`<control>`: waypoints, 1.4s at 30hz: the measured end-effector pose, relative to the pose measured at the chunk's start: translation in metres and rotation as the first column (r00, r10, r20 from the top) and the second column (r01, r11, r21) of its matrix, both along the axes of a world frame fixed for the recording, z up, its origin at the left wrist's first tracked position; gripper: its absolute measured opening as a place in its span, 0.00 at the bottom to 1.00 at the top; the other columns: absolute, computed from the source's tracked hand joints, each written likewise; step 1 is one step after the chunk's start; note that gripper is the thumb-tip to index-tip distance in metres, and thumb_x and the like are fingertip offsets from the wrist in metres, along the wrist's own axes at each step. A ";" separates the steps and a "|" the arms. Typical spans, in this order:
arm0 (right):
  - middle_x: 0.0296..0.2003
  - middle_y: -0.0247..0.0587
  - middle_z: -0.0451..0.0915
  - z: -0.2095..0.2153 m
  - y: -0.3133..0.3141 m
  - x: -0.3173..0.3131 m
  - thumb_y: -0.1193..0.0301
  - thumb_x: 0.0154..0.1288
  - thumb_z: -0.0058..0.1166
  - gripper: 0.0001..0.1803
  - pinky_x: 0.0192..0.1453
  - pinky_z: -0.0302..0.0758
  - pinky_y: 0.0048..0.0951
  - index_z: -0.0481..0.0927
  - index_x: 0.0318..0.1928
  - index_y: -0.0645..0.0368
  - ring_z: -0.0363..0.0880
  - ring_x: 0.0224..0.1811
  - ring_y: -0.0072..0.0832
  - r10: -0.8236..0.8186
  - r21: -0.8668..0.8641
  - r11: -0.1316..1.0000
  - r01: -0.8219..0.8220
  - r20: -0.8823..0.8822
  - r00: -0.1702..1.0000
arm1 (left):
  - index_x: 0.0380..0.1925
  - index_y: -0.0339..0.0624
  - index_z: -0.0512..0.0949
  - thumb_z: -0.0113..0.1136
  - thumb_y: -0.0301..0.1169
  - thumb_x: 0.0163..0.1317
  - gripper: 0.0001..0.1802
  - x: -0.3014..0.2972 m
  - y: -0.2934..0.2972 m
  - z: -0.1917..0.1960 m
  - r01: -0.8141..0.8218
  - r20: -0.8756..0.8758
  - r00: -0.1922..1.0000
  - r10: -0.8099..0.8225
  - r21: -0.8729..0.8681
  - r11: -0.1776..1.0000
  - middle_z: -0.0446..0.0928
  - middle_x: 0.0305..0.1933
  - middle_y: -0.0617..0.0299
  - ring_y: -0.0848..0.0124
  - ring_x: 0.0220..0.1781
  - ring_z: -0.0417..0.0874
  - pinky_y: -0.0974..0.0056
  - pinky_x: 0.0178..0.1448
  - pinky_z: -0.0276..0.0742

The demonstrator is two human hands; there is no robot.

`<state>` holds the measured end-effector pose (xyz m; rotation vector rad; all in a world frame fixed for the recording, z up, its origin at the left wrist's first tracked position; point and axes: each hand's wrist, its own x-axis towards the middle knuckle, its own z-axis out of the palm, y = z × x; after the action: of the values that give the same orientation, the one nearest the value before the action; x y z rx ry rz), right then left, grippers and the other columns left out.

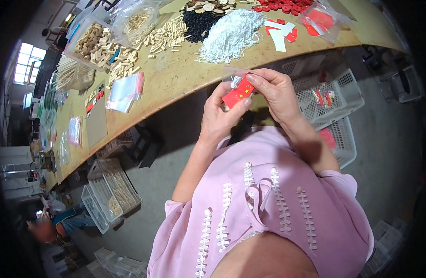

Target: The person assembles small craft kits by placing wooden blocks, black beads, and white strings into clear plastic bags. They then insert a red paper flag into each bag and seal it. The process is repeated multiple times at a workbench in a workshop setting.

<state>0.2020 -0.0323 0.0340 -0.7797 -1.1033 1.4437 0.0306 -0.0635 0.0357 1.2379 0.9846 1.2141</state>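
Observation:
Both my hands are raised just off the table's near edge, around a small clear plastic bag (229, 72). A red flag piece with yellow stars (239, 92) and a small bundle of white string (236, 81) show at the bag. My left hand (222, 113) is closed on the bag's lower left part, its thumb against the flag piece. With thumb and fingers pinched, my right hand (280, 95) grips the flag piece at its upper right corner. Whether the flag piece is wholly inside the bag, I cannot tell. The fingers hide the bag's lower part.
On the table (176, 69) lie a heap of white strings (231, 37), black pieces (199, 25), small wooden sticks (169, 34), red discs (284, 5), white cards (278, 34) and flat clear bags (126, 92). White plastic crates (345, 99) stand below at the right, others (113, 185) at the left.

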 end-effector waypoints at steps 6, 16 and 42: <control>0.45 0.42 0.88 -0.012 -0.003 -0.006 0.71 0.78 0.56 0.15 0.50 0.84 0.26 0.83 0.56 0.70 0.87 0.43 0.23 -0.023 -0.225 0.973 -0.054 -0.325 0.946 | 0.58 0.33 0.80 0.60 0.26 0.75 0.15 0.003 0.006 -0.027 0.084 0.356 0.933 -0.046 -0.093 0.992 0.85 0.51 0.62 0.79 0.48 0.84 0.70 0.50 0.83; 0.54 0.45 0.84 -0.018 -0.005 0.002 0.69 0.79 0.55 0.18 0.62 0.82 0.34 0.77 0.62 0.68 0.84 0.54 0.28 -0.005 -0.264 0.953 -0.150 -0.508 0.861 | 0.61 0.36 0.75 0.67 0.27 0.72 0.20 -0.003 -0.002 -0.032 0.117 0.182 0.979 -0.090 -0.141 0.983 0.82 0.52 0.64 0.79 0.48 0.83 0.71 0.51 0.81; 0.52 0.36 0.82 -0.077 0.001 0.093 0.74 0.76 0.58 0.17 0.59 0.77 0.27 0.77 0.62 0.62 0.80 0.53 0.22 -0.221 -0.143 0.924 0.356 0.560 0.799 | 0.32 0.40 0.84 0.71 0.22 0.63 0.03 -0.070 0.038 -0.043 -0.031 -0.362 0.918 0.159 0.335 0.942 0.83 0.30 0.58 0.69 0.30 0.86 0.67 0.37 0.80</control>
<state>0.2952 -0.0311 -0.0429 -1.5324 -1.1583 1.1277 -0.0395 -0.0257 -0.0068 1.7555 1.1725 1.2701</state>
